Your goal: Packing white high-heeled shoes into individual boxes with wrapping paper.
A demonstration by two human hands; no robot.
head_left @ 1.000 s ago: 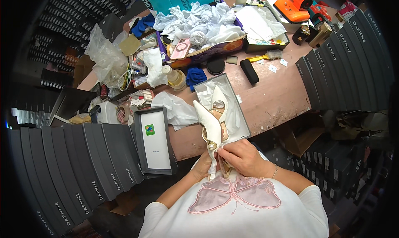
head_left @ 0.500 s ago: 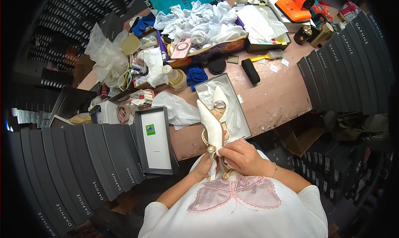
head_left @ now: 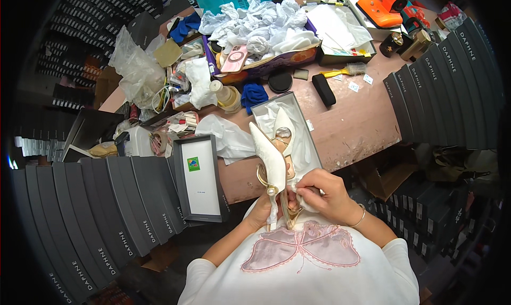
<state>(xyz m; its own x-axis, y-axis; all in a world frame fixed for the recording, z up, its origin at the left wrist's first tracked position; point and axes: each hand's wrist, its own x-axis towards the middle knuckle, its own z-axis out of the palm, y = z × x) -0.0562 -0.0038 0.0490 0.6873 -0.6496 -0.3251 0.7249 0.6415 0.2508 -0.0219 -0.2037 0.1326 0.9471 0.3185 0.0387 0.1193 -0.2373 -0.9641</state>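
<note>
I hold a white pointed high-heel shoe (head_left: 270,157) with a gold strap in front of my chest, toe pointing away. My left hand (head_left: 262,211) grips it from below near the heel. My right hand (head_left: 318,192) pinches a small white cloth (head_left: 303,200) against the shoe's heel side. Just beyond the shoe lies an open grey shoebox (head_left: 312,125) lined with white tissue, holding a second white shoe (head_left: 283,128).
The grey box lid (head_left: 198,178) lies left of the box at the table edge. The brown table (head_left: 362,118) carries crumpled white paper, a blue cloth (head_left: 253,95), a black case (head_left: 323,89), plastic bags and an orange tool (head_left: 381,6). Rows of dark shoeboxes stand left and right.
My right hand with the cloth has shifted slightly along the shoe's heel; the shoe stays in about the same place.
</note>
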